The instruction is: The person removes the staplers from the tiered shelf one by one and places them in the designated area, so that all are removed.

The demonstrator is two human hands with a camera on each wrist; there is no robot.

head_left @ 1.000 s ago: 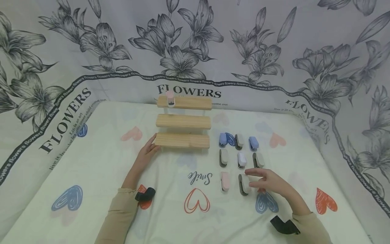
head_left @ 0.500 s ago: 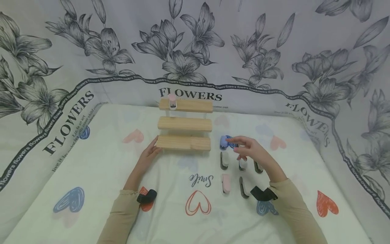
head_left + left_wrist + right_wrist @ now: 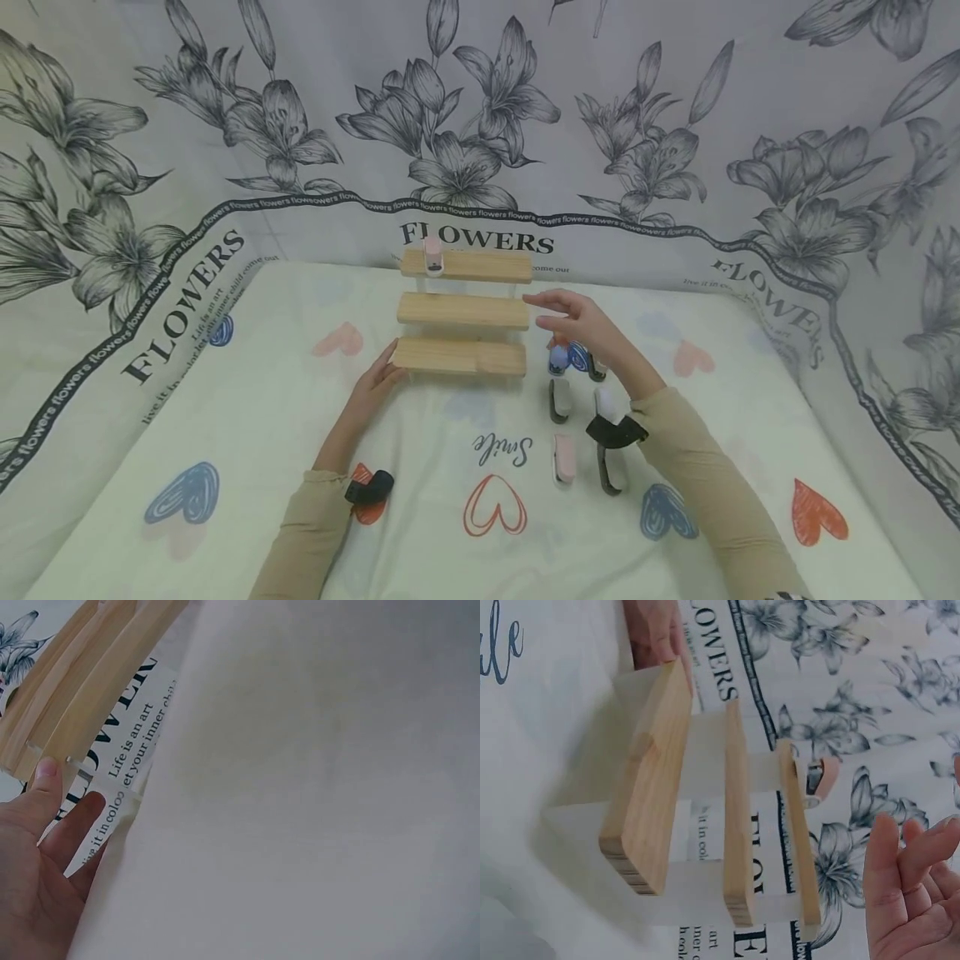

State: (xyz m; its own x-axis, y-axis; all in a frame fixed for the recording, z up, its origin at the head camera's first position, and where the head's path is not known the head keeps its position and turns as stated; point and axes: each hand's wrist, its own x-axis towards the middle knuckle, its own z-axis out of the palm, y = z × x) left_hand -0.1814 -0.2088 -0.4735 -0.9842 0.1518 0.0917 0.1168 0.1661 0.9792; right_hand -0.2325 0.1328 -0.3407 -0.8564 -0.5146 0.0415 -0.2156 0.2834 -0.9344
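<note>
A three-tier wooden display shelf (image 3: pixel 461 357) with pale side supports stands on the cloth. My left hand (image 3: pixel 377 385) holds the left end of its lowest board; in the left wrist view the thumb (image 3: pixel 46 776) lies on the board's end and a finger reaches below it. A pink-and-white small stapler-like piece (image 3: pixel 433 257) stands near the left end of the top board. My right hand (image 3: pixel 576 321) hovers just right of the middle board, fingers loosely extended with nothing seen between them. Below it lie a blue piece (image 3: pixel 558 360), a lavender piece (image 3: pixel 606 402) and a pink piece (image 3: pixel 564 458).
Several grey pieces lie among them, one at the front (image 3: pixel 612 471). The right forearm and its black wrist strap (image 3: pixel 617 432) hide part of the rows. Patterned cloth (image 3: pixel 495 507) covers the table, and a floral curtain (image 3: pixel 472 108) rises behind the shelf.
My right hand has moved from the front grey piece, past the back row, up and left to the shelf's right side. The left hand stays at the shelf. The view shifts slightly.
</note>
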